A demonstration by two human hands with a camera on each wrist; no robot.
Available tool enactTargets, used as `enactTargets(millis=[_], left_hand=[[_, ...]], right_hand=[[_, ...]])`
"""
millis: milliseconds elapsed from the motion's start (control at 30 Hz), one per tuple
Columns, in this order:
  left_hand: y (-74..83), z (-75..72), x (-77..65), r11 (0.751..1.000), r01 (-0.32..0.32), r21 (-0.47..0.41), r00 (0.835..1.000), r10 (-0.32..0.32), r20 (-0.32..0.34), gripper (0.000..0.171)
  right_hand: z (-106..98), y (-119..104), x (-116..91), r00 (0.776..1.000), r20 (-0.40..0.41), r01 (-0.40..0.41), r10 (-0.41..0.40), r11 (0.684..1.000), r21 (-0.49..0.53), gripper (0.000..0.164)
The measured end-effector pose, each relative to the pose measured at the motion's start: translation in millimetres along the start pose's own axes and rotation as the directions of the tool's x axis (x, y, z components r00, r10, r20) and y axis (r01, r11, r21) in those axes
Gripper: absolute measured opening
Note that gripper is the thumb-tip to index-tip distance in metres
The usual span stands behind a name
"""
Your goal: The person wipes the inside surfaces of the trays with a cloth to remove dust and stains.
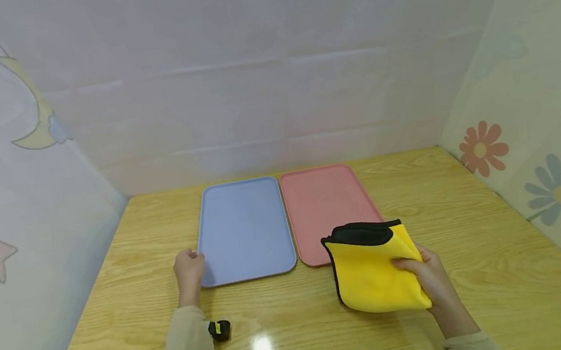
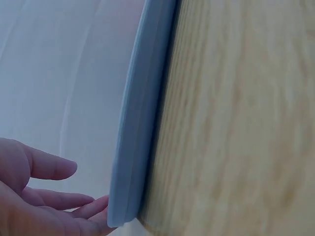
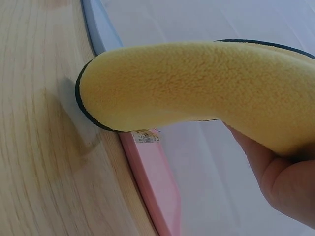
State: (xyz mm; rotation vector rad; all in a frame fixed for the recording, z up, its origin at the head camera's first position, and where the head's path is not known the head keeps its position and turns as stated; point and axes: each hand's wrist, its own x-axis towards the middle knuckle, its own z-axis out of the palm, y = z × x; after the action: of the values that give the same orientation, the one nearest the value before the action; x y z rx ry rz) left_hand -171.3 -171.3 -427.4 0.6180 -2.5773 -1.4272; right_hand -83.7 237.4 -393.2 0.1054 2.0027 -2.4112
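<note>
Folded yellow microfibre cloth (image 1: 373,271) held in the right hand (image 1: 434,280) over the tabletop's (image 1: 483,243) near half.

Right grip pinches the cloth, whose black-trimmed far edge overlaps the pink tray's (image 1: 323,205) near corner; only the right wrist view shows a small sewn label (image 3: 147,136) under the fold, its print too small to read. Left hand (image 1: 189,269) lies with fingers loosely straight, fingertips (image 2: 96,209) touching the blue tray's (image 1: 242,229) near left rim, a contact only the left wrist view shows. Both trays sit side by side toward the far edge, with bare wood on either side.

Two trays side by side (image 1: 243,230) (image 1: 323,207); cloth (image 1: 371,272) overlaps the right one.
</note>
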Motion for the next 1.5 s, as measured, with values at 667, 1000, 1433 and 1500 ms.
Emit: enactTargets(millis=[667,1000,1433,1500], left_hand=[[52.9,86.6,-81.0,0.877,-0.016,-0.479,0.881,0.24,0.409,0.032],[55.7,118.3,-90.8,0.967,-0.123,-0.221,0.852,0.217,0.476,0.031],[67.4,141.9,-85.1,0.966,-0.259,-0.016,0.87,0.241,0.429,0.038],[68.6,144.4,-82.6,0.948,-0.316,0.032,0.872,0.277,0.404,0.036]], right_hand=[[-9,-2,-4,1.0,-0.015,0.024,-0.023,0.996,0.085,0.037],[-6,2,-4,0.999,-0.041,-0.016,0.019,0.997,0.072,0.036],[-8,6,-5,1.0,-0.008,-0.01,0.011,0.996,0.088,0.037],[-8,6,-5,1.0,-0.006,-0.011,0.011,0.996,0.085,0.037]])
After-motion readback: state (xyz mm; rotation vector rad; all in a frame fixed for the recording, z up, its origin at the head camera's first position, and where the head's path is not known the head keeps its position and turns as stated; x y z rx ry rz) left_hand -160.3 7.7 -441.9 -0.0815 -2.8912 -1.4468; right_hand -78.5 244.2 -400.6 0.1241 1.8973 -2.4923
